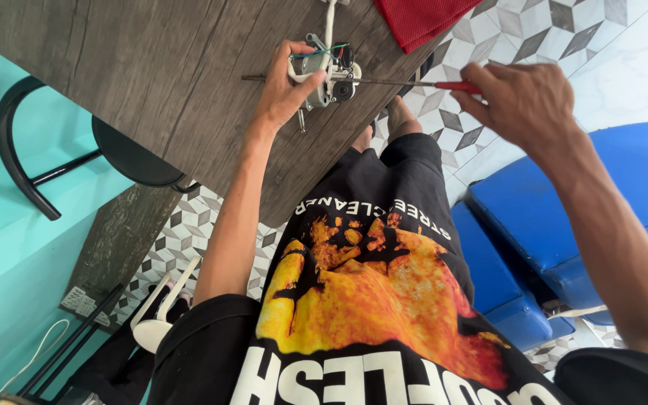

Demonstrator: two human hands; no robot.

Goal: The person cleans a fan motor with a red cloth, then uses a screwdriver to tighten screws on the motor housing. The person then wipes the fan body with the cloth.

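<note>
While the left hand [288, 84] gripped a half-hidden grey device [329, 71] near the wooden worktop's [151, 67] edge, the right hand [523, 101] clasped a red-handled screwdriver [414, 83] above patterned floor tiles [511, 34].

The scene is lit brightly and evenly by daylight. Only soft shadows are cast beneath the fingers [294, 56] of the left hand [283, 90] on the wooden table [151, 67]. Slight motion blur is seen on the right hand [523, 101]. Straight lines are bent towards the edges by the wide lens.

A red cloth [421, 19] lay beyond the hands; a black stool [76, 154] stood to their left.
</note>
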